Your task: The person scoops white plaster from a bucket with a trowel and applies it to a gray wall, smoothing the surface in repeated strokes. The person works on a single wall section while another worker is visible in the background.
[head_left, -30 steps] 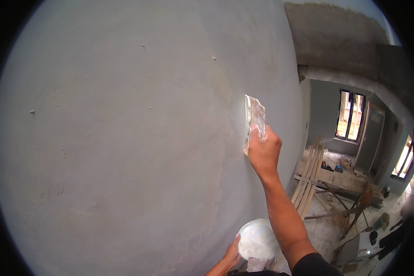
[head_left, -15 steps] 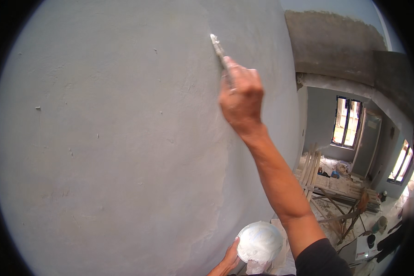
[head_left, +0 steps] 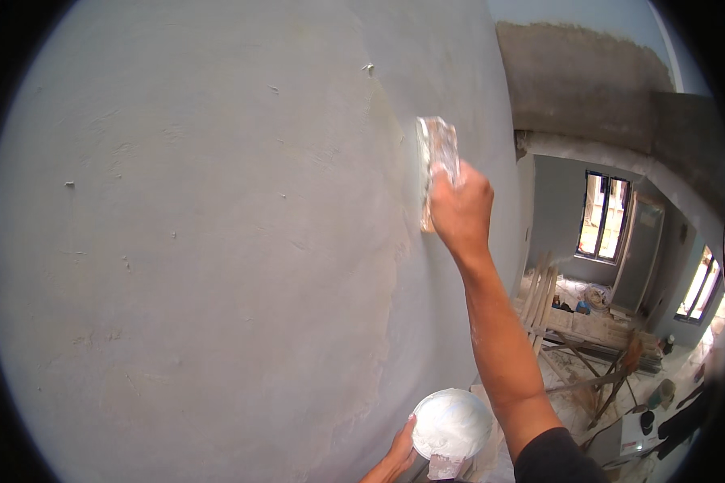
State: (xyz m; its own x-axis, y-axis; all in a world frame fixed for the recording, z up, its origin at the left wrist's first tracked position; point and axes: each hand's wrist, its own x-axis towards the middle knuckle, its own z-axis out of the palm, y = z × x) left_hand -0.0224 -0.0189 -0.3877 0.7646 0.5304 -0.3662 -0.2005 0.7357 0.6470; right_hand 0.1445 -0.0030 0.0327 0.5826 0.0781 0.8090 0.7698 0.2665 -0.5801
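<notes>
My right hand (head_left: 464,201) is closed round a plastering trowel (head_left: 438,145), a flat blade smeared with white paste, held up against the grey wall (head_left: 217,241). The blade stands nearly upright, its long edge at the wall's surface. Low in view, my left hand (head_left: 403,445) grips the rim of a round bowl (head_left: 451,424) of white paste. A smaller paste-smeared flat piece (head_left: 445,466) sits at the bowl's near edge; what it belongs to is hidden. A small dab of paste (head_left: 368,70) sticks to the wall, up and left of the trowel.
To the right, an opening leads to a room with a window (head_left: 602,216). Wooden planks (head_left: 592,324) lie on a trestle there, with a bucket (head_left: 661,394) and a white box (head_left: 627,435) nearer. A bare brown plaster patch (head_left: 580,84) spans above the opening.
My right hand has moved down and to the right, turning the trowel from edge-on to showing its broad face. A dab of paste stays on the wall. My left hand keeps the bowl nearly still.
</notes>
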